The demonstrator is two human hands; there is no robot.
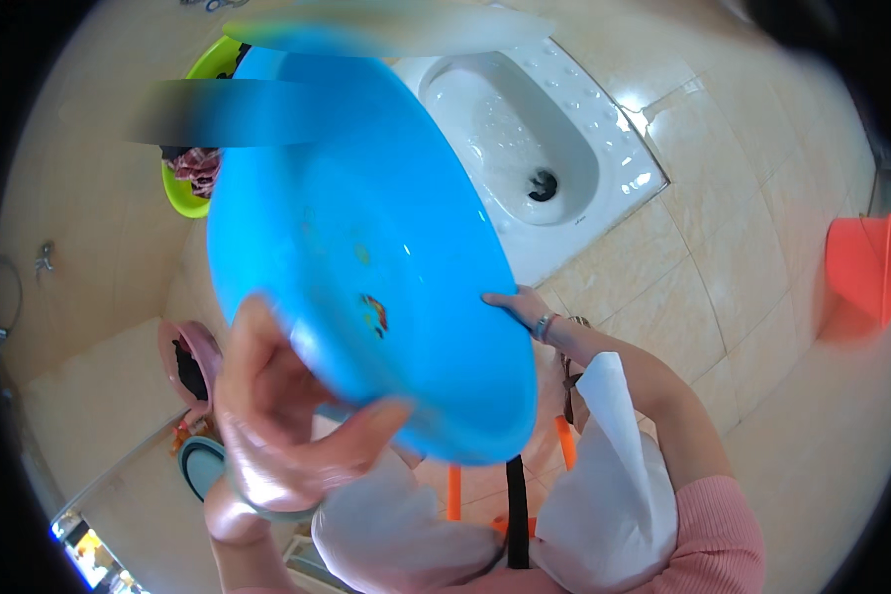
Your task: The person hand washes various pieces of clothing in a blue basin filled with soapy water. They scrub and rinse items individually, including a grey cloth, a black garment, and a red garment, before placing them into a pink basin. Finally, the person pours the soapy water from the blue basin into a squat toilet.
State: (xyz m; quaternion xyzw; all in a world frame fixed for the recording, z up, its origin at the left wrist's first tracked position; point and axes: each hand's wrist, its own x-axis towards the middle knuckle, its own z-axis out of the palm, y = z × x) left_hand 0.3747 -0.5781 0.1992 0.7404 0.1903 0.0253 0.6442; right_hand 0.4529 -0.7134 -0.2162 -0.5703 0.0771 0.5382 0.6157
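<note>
A large blue basin (421,247) is tilted up in front of me, its inside facing me with a small coloured picture on the bottom. My left hand (292,406), smeared by motion, grips the near-left rim, thumb and fingers on either side. My right hand (517,305) has hold of the right rim, its thumb laid over the edge and the other fingers hidden beneath. No water can be made out in the basin. Beyond it, a white squat toilet (604,203) is set in the tiled floor.
A lime-green basin (186,201) with clothes is partly hidden behind the blue one. At left are a pink basin (205,348) with dark cloth and a teal basin (200,470). A red-orange bucket (858,267) appears at right. A wall tap (45,259) is far left.
</note>
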